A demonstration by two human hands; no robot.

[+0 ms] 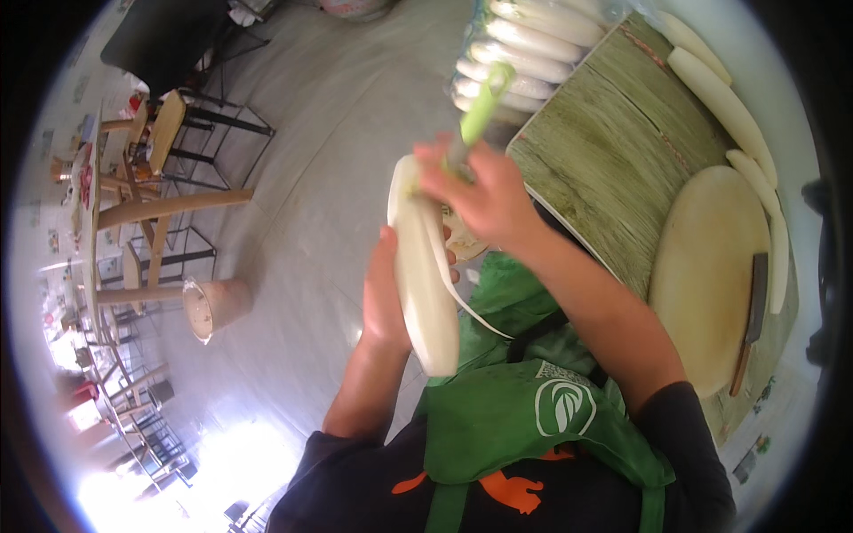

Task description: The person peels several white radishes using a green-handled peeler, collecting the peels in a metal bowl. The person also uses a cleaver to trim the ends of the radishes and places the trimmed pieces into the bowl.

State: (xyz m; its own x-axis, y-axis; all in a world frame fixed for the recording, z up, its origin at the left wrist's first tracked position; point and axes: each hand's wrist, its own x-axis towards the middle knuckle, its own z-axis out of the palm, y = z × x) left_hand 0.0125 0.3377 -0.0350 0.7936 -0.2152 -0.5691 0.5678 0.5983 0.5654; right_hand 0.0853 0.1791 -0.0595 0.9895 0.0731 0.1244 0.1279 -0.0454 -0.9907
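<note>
A large white daikon radish is held out in front of my green apron, its length running away from me. My left hand grips it from the left side, with fingertips showing on its right edge. My right hand holds a peeler with a light green handle at the radish's far end; motion blurs the hand and tool, and fingers cover the blade. A thin strip of peel hangs off the radish's right side and curls toward the apron.
On the wood-patterned table at right lie an oval cutting board, a cleaver and several long white radishes. A bag of radishes stands beyond. A bin, stools and another table occupy the left.
</note>
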